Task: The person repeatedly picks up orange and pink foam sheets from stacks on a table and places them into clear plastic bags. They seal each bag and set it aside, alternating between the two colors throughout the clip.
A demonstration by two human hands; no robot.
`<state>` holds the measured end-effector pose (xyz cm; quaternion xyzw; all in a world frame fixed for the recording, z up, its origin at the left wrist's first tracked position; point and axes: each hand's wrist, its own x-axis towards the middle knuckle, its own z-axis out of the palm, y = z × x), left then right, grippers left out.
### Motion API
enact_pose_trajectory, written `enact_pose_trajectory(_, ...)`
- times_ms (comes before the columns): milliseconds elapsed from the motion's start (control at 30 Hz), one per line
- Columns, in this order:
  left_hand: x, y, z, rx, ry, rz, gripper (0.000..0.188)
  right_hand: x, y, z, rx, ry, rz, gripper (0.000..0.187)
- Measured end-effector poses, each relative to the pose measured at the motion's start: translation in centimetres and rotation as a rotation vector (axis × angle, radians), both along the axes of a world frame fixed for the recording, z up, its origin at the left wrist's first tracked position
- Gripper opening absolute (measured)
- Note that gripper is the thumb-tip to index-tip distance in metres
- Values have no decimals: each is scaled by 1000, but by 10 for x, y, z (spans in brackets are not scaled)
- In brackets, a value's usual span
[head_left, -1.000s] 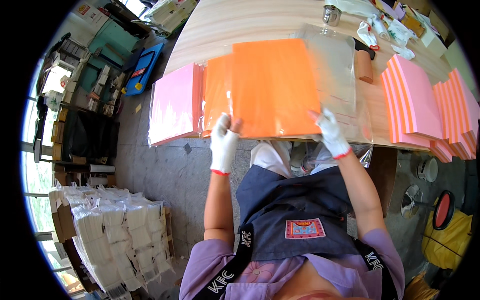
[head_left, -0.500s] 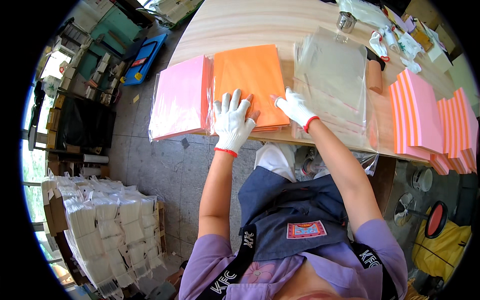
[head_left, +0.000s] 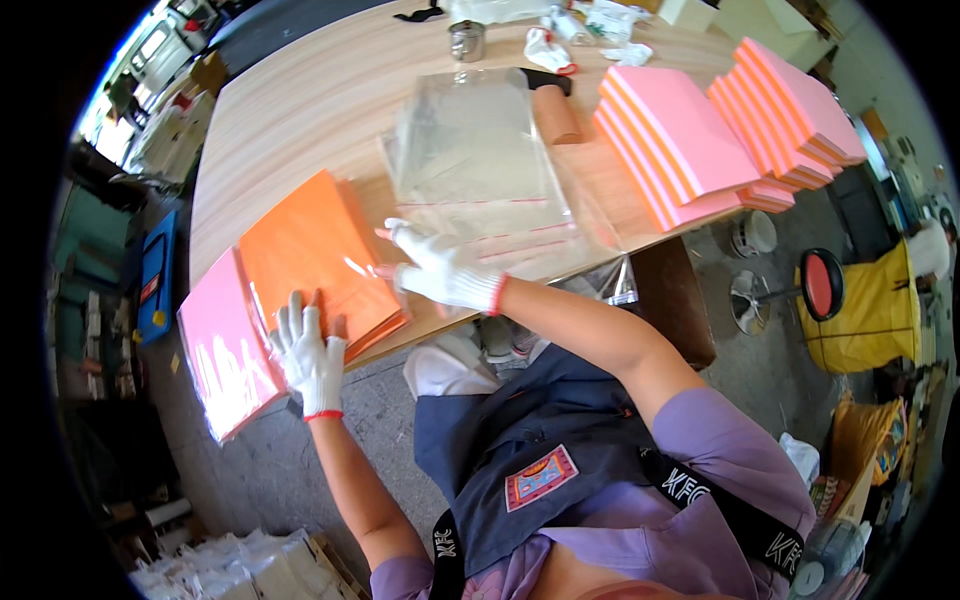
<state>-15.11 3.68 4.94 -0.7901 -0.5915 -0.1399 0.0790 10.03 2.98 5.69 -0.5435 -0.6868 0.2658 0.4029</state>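
Change: since half a second ago both hands are shifted down and left in view; the orange stack is now seen skewed, and the left hand is set lower on it, at its near corner.
Left hand: the left hand [head_left: 310, 355] is laid flat, gloved fingers [head_left: 292, 322] spread, palm down on the near end of the orange stack [head_left: 310, 250]; nothing is pinched.
Right hand: the right hand [head_left: 440, 272] is held at the stack's right edge, fingers loosely spread and pointing left, touching the clear film over the top sheet; whether the film is gripped cannot be told.
Stack position: the orange stack lies at the near edge of the worktop [head_left: 300, 110], just beside a pink stack [head_left: 222, 345] on its left, which overhangs the edge.
Key relation: the stack's long axis runs from the near edge away and to the left; it lies directly under the left hand and left of the right fingers, so the left hand is nearer.
Bags: a pile of clear bags [head_left: 475, 165] is set just right of the stack, beyond the right wrist.
Worktop: pale wood grain, also bearing pink-and-orange striped stacks [head_left: 675, 140] at far right and a metal cup [head_left: 466, 40].
Room: grey concrete floor [head_left: 230, 480], a red stool [head_left: 815, 285], and white bundles at lower left.
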Motion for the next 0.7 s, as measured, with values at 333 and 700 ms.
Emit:
enact_pose_trajectory(333, 77, -28, 24, 268, -368, -228, 48, 283, -150, 75, -18, -925, -812, 42)
enact_pose_trajectory(700, 237, -21, -58, -116, -92, -552, 52, 336, -154, 63, -177, -1139, -840, 56)
